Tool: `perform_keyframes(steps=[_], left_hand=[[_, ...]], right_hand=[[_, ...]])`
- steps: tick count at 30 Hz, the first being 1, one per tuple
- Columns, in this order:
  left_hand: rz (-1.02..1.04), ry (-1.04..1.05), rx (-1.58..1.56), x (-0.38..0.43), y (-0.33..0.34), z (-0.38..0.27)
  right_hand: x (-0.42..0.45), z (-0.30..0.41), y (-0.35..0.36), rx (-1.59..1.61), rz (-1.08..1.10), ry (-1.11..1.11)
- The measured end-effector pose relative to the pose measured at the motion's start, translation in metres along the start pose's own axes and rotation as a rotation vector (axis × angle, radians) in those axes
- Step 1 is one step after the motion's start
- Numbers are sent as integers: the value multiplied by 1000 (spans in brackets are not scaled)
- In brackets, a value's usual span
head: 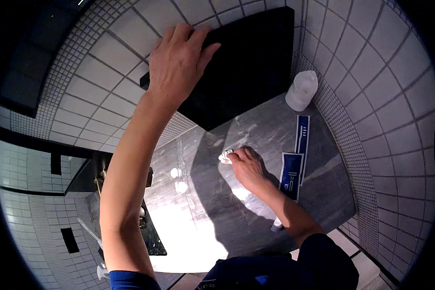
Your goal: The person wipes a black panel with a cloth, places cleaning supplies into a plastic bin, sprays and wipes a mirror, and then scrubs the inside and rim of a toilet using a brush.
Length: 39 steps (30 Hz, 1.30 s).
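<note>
Pressed on the grey stone-patterned countertop is a crumpled white tissue or cloth, pinched in the fingertips of my right hand. My left hand is raised at the upper left edge of a black panel by the tiled wall. Its thumb lies over the dark surface. The fingertips are blurred, so I cannot tell whether they grip the edge. Below the panel, a broad shadow crosses the countertop.
Two blue-and-white printed packets overlap right of my right hand. A white cup-like object stands in the back right corner. A pale tube is partly hidden under my right forearm. A mirror is at the left.
</note>
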<state>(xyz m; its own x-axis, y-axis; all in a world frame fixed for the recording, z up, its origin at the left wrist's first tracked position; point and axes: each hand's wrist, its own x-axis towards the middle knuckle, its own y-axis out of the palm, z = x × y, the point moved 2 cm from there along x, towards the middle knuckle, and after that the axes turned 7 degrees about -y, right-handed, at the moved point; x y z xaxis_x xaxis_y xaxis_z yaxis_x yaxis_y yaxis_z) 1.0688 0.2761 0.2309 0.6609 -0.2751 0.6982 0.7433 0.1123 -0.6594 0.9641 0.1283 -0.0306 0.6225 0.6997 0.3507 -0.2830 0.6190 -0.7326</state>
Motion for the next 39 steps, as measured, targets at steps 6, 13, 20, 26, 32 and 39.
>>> perform_keyframes(steps=[6, 13, 20, 26, 32, 39], left_hand=[[9, 35, 9, -3, -8, 0], [337, -319, -49, -7, -3, 10], [378, -335, -184, -7, -4, 15], [328, -299, -118, -9, 2, 21], [-136, -49, 39, -12, -4, 18], [227, -388, -76, -4, 0, 0]], right_hand=[[27, -43, -24, 623, -385, 211], [141, -60, -151, 642, -934, -21], [137, -58, -136, 598, -901, 20], [123, -28, -92, 271, -792, -60], [86, -10, -8, 129, -103, 5], [65, -2, 80, 124, 82, 206]])
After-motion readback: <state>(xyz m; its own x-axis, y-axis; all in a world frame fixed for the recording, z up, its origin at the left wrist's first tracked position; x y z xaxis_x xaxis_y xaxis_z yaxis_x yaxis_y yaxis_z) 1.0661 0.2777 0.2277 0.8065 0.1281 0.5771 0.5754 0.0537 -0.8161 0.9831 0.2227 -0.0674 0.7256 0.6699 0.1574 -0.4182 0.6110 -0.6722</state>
